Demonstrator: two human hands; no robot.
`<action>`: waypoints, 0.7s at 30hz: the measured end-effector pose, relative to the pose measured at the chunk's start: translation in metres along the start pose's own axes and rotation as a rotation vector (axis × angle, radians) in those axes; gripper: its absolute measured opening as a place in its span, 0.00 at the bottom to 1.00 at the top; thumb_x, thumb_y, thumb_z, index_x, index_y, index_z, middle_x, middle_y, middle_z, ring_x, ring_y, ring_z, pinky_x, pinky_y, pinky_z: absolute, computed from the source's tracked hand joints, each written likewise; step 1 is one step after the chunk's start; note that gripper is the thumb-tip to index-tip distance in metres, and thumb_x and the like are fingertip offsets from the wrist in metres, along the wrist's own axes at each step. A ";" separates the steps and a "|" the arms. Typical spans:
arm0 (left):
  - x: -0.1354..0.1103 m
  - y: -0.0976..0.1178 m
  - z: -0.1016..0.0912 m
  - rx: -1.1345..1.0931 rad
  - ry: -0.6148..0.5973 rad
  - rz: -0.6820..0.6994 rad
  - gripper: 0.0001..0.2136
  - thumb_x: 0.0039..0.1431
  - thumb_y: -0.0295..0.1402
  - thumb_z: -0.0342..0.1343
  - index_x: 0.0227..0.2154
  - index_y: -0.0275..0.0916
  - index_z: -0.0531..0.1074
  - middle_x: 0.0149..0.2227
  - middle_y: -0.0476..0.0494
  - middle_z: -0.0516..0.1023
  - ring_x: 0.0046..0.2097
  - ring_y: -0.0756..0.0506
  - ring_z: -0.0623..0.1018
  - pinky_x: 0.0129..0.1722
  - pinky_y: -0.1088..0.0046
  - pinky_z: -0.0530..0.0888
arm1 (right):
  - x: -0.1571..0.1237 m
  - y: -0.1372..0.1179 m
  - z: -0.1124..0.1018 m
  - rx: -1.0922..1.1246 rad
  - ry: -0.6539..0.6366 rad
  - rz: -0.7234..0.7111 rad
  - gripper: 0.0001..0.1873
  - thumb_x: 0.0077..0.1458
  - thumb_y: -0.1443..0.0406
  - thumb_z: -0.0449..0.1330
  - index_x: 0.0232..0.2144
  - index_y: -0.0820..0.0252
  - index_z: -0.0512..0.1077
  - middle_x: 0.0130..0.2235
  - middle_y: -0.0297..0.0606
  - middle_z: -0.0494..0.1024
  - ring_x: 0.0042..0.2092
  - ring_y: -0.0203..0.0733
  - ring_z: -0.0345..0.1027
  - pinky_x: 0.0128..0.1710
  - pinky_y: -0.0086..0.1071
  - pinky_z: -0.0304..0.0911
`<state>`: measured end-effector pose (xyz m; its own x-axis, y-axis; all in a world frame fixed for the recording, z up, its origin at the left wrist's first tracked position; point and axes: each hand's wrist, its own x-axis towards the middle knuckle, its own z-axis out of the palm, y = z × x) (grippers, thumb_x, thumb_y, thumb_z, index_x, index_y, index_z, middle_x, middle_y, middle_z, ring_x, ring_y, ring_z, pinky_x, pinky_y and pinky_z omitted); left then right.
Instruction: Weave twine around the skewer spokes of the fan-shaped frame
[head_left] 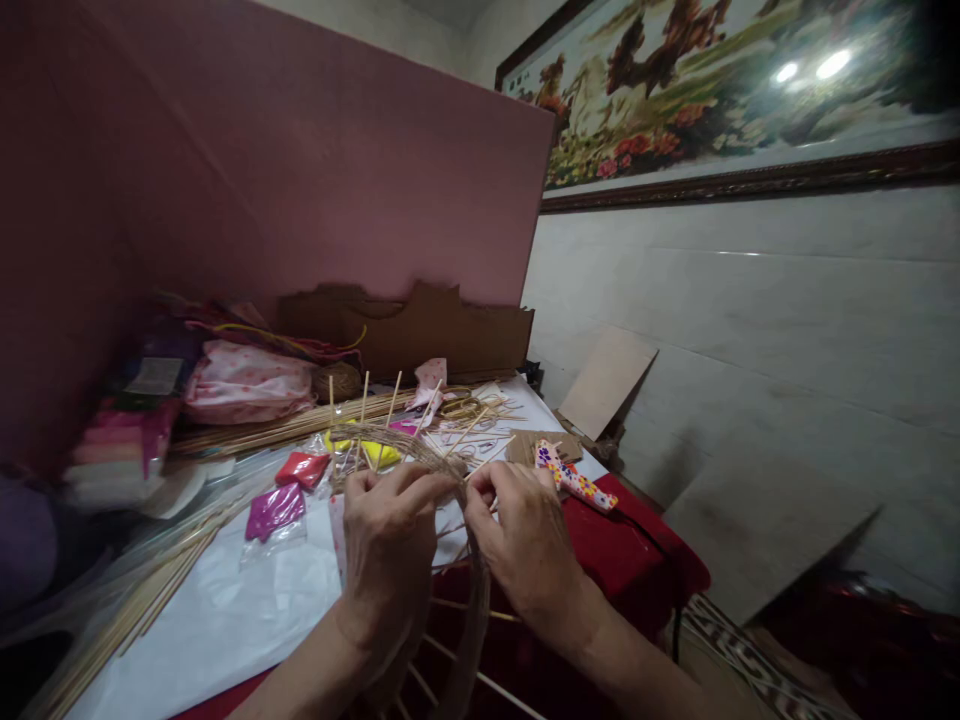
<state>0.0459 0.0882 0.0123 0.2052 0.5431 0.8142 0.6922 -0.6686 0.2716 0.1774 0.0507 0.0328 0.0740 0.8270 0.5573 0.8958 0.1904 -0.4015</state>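
Room to pass lies above the broad white sheet [240, 615] at lower left; thin, pale wooden sticks [365, 398] standing up obstruct mid-frame.

Brown on the twine [478, 590] beside the left hand [386, 550]; purple on the packet [275, 512] to its left; flowered white on the glue gun [576, 480] beyond the right hand [521, 520].

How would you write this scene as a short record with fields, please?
Left hand: holds brown fibre band
Right hand: fingertips at the band; whether they pinch it is unclear
Workpiece: the curved band, crossed by thin pale sticks
Packets: red packet and magenta packet, left of the hands in the picture
Right of the hands: flower-patterned tool, shaped like a glue gun
Table covering: red cloth, partly under white sheeting
Wall: framed horse picture
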 end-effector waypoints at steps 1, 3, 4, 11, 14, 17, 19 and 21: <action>0.000 0.000 0.000 0.001 0.008 0.002 0.13 0.53 0.20 0.53 0.28 0.47 0.76 0.30 0.54 0.79 0.27 0.49 0.69 0.35 0.67 0.57 | 0.000 0.001 0.000 0.006 0.002 -0.003 0.06 0.53 0.71 0.55 0.25 0.59 0.66 0.27 0.33 0.72 0.32 0.40 0.64 0.38 0.35 0.49; 0.000 0.000 0.001 0.010 0.013 0.011 0.13 0.53 0.21 0.53 0.28 0.47 0.76 0.29 0.54 0.79 0.27 0.49 0.68 0.34 0.67 0.57 | 0.000 0.002 0.000 0.018 0.003 -0.013 0.06 0.54 0.70 0.55 0.25 0.59 0.67 0.27 0.33 0.73 0.33 0.40 0.64 0.38 0.35 0.49; 0.000 0.000 0.001 0.016 0.009 0.016 0.12 0.53 0.21 0.54 0.29 0.48 0.76 0.29 0.54 0.78 0.27 0.49 0.68 0.34 0.67 0.57 | 0.000 0.002 0.000 0.024 0.000 -0.020 0.06 0.54 0.70 0.55 0.26 0.59 0.67 0.27 0.33 0.73 0.33 0.40 0.64 0.38 0.35 0.49; 0.000 0.000 0.002 0.052 -0.003 0.026 0.10 0.54 0.25 0.56 0.29 0.49 0.77 0.28 0.53 0.78 0.26 0.48 0.69 0.34 0.67 0.56 | -0.002 0.006 0.000 0.053 0.010 -0.065 0.05 0.54 0.69 0.56 0.26 0.59 0.68 0.28 0.32 0.73 0.34 0.40 0.64 0.39 0.35 0.48; 0.000 0.000 0.002 0.050 -0.020 0.026 0.09 0.54 0.25 0.57 0.29 0.49 0.77 0.27 0.53 0.77 0.27 0.49 0.70 0.34 0.67 0.56 | -0.003 0.006 0.001 0.044 0.018 -0.059 0.03 0.53 0.69 0.57 0.27 0.59 0.69 0.27 0.32 0.73 0.33 0.40 0.64 0.38 0.35 0.48; 0.001 0.000 0.001 0.060 -0.017 0.030 0.08 0.54 0.26 0.57 0.29 0.49 0.77 0.27 0.53 0.77 0.26 0.49 0.70 0.34 0.67 0.56 | -0.002 0.006 0.001 0.049 -0.002 -0.043 0.04 0.53 0.69 0.57 0.26 0.59 0.69 0.27 0.32 0.73 0.33 0.40 0.64 0.38 0.35 0.48; 0.001 0.000 0.001 0.073 -0.004 0.038 0.08 0.54 0.27 0.58 0.29 0.49 0.77 0.28 0.53 0.78 0.26 0.49 0.70 0.34 0.67 0.57 | 0.000 0.007 0.000 0.076 -0.031 -0.031 0.06 0.54 0.69 0.57 0.25 0.59 0.69 0.27 0.32 0.73 0.33 0.39 0.64 0.38 0.34 0.49; 0.001 -0.001 0.002 0.078 0.004 0.045 0.08 0.54 0.26 0.58 0.29 0.48 0.77 0.28 0.53 0.78 0.26 0.48 0.70 0.34 0.67 0.57 | 0.002 0.007 -0.002 0.108 -0.066 -0.013 0.06 0.55 0.68 0.56 0.26 0.59 0.69 0.28 0.33 0.74 0.34 0.39 0.65 0.38 0.34 0.50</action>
<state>0.0467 0.0898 0.0119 0.2341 0.5114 0.8268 0.7346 -0.6501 0.1941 0.1847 0.0525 0.0321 0.0305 0.8563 0.5156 0.8439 0.2544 -0.4723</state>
